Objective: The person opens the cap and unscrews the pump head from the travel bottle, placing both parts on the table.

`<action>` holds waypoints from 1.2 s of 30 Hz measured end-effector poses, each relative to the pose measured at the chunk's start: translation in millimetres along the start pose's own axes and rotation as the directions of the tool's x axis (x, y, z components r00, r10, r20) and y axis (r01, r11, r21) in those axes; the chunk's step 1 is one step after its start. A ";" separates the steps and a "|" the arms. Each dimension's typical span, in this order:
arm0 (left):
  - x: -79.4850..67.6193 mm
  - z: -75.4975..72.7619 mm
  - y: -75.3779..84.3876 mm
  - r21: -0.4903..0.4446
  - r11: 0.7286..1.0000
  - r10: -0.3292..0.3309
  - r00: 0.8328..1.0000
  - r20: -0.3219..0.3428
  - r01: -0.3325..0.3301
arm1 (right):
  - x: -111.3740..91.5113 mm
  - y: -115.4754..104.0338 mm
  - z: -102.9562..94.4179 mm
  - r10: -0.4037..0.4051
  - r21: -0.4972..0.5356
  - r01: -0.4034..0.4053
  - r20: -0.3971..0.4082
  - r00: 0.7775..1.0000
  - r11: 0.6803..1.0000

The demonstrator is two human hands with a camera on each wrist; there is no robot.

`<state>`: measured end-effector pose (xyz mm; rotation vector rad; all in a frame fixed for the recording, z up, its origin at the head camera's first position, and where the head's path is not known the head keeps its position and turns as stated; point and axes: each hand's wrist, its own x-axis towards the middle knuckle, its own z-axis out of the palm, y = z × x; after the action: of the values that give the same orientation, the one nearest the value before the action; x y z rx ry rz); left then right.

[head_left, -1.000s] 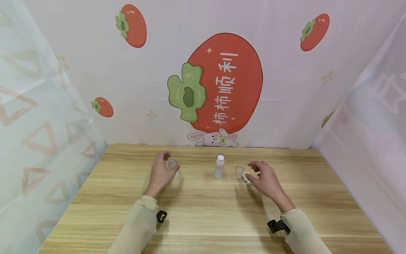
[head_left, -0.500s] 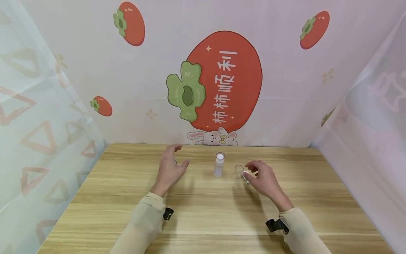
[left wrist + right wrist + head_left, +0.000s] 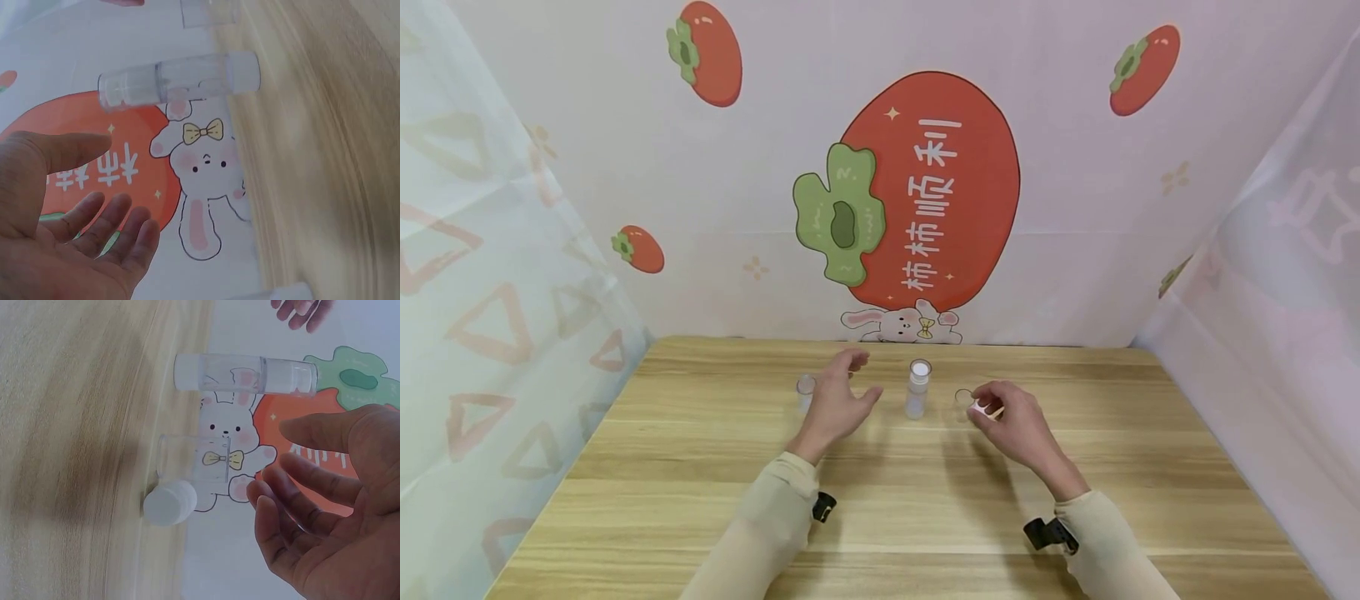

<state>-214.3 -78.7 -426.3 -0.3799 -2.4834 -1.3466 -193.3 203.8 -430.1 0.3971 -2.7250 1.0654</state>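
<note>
A small clear bottle (image 3: 916, 398) with a white base stands upright near the middle of the table. To its left is my left hand (image 3: 838, 407), thumb and fingers spread, holding nothing. In the left wrist view those fingers (image 3: 134, 244) are apart from the bottle (image 3: 194, 80). On the other side my right hand (image 3: 1017, 427) hovers with loosely bent fingers, close over a white piece like a bottle part (image 3: 170, 503) lying on its side. Nothing lies between thumb and fingers in the right wrist view. A clear open cylinder (image 3: 192, 457) stands upright beside that white piece.
Another clear container (image 3: 806, 390) stands left of my left hand, partly hidden by it. The wooden table (image 3: 910, 517) runs back to a white cloth (image 3: 1045, 283) with printed persimmons and a rabbit. Cloth walls also close both sides.
My left hand has moved right, away from the left container and towards the middle bottle. The left container shows again behind it. My right hand has shifted slightly left over the white piece.
</note>
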 end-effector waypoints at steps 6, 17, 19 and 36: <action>1.8 16.0 -1.6 -0.025 0.998 -0.048 0.996 0.073 0.050 | 0.0 -1.9 0.0 -0.020 -0.002 0.020 0.002 1.000 1.000; 5.5 38.8 -3.7 -0.066 0.996 -0.052 0.986 0.160 0.063 | -0.3 -4.1 1.1 -0.006 -0.018 0.007 0.033 0.999 1.000; 5.7 41.9 -3.6 -0.063 0.995 -0.068 0.981 0.179 0.081 | -0.4 -4.2 1.2 -0.004 -0.016 0.005 0.036 0.999 1.000; 2.2 61.6 -8.0 -0.048 0.979 -0.177 0.948 0.264 0.196 | -1.8 -1.9 2.3 -0.040 0.001 0.040 0.026 0.999 0.999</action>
<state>-227.1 -30.7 -463.7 -0.3644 -2.7476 -1.5552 -191.3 201.2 -431.0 0.4670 -2.7273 1.0584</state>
